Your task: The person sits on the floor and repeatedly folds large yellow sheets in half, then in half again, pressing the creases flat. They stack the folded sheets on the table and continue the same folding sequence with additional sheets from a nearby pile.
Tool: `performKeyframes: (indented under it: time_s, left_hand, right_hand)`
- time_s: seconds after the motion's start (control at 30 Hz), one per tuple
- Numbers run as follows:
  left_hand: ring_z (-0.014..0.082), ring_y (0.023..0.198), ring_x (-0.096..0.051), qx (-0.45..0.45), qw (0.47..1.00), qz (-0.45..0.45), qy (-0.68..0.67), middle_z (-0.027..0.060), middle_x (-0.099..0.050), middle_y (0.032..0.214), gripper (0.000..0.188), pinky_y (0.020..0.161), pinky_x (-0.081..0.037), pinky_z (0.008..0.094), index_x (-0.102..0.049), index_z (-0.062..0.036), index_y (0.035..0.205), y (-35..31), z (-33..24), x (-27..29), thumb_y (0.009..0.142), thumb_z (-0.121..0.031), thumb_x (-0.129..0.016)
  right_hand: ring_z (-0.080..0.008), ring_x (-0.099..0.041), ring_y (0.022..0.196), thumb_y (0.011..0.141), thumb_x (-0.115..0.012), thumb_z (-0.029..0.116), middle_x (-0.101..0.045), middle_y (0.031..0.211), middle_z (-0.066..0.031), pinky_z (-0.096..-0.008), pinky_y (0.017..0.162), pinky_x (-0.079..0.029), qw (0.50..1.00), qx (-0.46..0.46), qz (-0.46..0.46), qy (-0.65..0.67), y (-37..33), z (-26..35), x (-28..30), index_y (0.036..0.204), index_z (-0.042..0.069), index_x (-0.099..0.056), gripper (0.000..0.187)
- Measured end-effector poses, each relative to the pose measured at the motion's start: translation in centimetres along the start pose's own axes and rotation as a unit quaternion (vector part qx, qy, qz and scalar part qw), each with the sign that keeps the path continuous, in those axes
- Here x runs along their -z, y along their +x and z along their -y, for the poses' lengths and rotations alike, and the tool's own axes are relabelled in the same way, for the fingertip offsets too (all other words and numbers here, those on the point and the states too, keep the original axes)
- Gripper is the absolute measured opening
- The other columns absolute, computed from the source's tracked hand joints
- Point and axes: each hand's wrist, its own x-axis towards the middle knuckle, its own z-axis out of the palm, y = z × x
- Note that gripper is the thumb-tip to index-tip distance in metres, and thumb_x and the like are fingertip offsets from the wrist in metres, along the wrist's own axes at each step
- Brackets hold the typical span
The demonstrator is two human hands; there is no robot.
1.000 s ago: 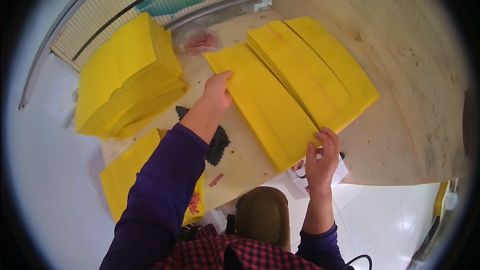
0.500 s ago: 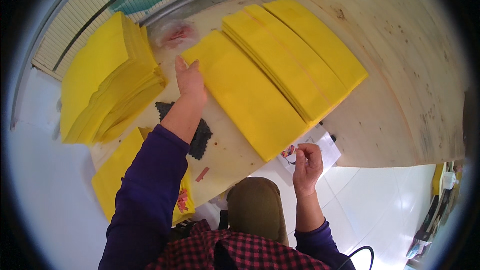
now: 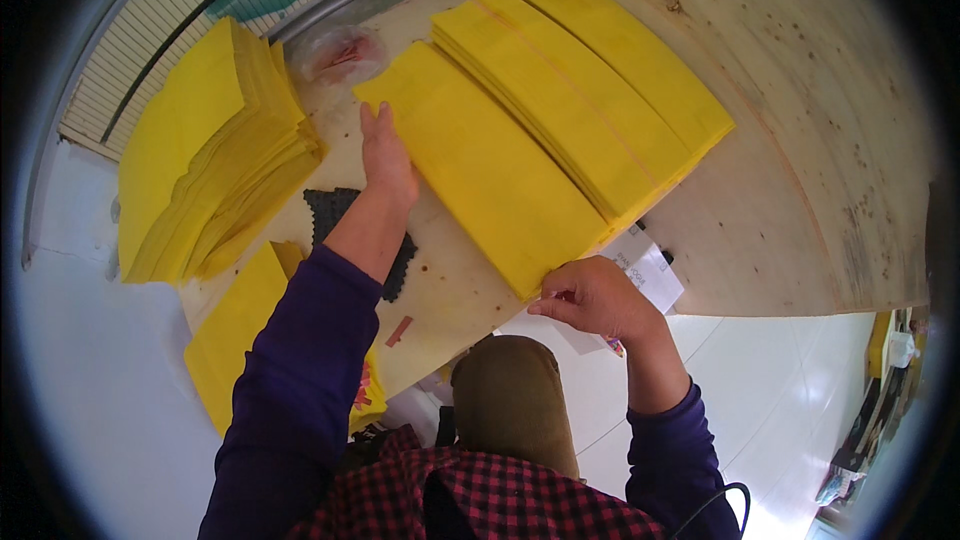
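Rests left hand (image 3: 388, 162), nearly straight-fingered, by left edge of folded yellow cloth (image 3: 490, 160); curls right hand (image 3: 600, 300) at its near corner (grips unclear).

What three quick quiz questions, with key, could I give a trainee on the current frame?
1. Which hand is at the end nearest the person of the leftmost yellow stack in the side-by-side row of three?
2. True or false: the left arm hides part of the dark jagged-edged piece.
3. The small strip lying on the wooden table is: a) green, b) reddish, c) blue.

Key: 1. The right hand. 2. True. 3. b.
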Motion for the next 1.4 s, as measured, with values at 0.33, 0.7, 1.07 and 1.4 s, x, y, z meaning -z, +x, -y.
performKeyframes:
  time_s: [0.33,0.7,1.07,1.4]
  left_hand:
    - [0.0265,0.132,-0.038,-0.008,1.000,0.021,0.000,0.0083,-0.031,0.150,0.065,0.105,-0.037,0.0403,-0.011,-0.0151,0.153,0.4,0.6,0.4,0.100,-0.035,-0.044]
    - [0.0256,0.133,-0.037,0.008,0.999,0.041,-0.032,0.0078,-0.030,0.151,0.064,0.105,-0.036,0.0404,-0.011,-0.0163,0.153,0.9,0.7,0.8,0.101,-0.034,-0.043]
    - [0.0268,0.140,-0.027,0.009,0.998,-0.054,0.020,0.0099,-0.016,0.157,0.068,0.111,-0.027,0.0383,-0.001,-0.0145,0.154,-1.3,0.6,-0.6,0.102,-0.039,-0.038]
    - [0.0271,0.141,-0.023,-0.017,0.999,-0.021,0.033,0.0104,-0.011,0.158,0.070,0.113,-0.026,0.0367,-0.002,-0.0102,0.153,0.2,3.2,-0.6,0.101,-0.042,-0.037]
  right_hand:
    - [-0.0252,-0.047,0.050,0.083,-0.069,0.039,-0.047,0.052,-0.0112,-0.0369,0.050,-0.036,0.995,0.005,0.095,0.018,1.4,0.4,0.6,0.059,0.003,-0.055,0.046]
    - [-0.0141,-0.036,0.049,0.082,-0.075,0.030,-0.041,0.051,-0.0041,-0.0315,0.048,-0.032,0.989,0.006,0.134,0.057,1.5,-0.6,0.3,0.064,0.002,-0.056,0.038]
    - [-0.0132,-0.050,0.051,0.083,-0.073,0.034,-0.055,0.055,-0.0043,-0.0297,0.050,-0.038,0.982,-0.036,0.126,0.137,-0.9,-0.2,-1.2,0.068,0.005,-0.064,0.034]
    - [-0.0096,-0.050,0.054,0.081,-0.077,0.029,-0.055,0.057,-0.0021,-0.0265,0.051,-0.040,0.959,-0.103,0.135,0.229,-2.4,-1.3,-4.5,0.072,0.003,-0.065,0.030]
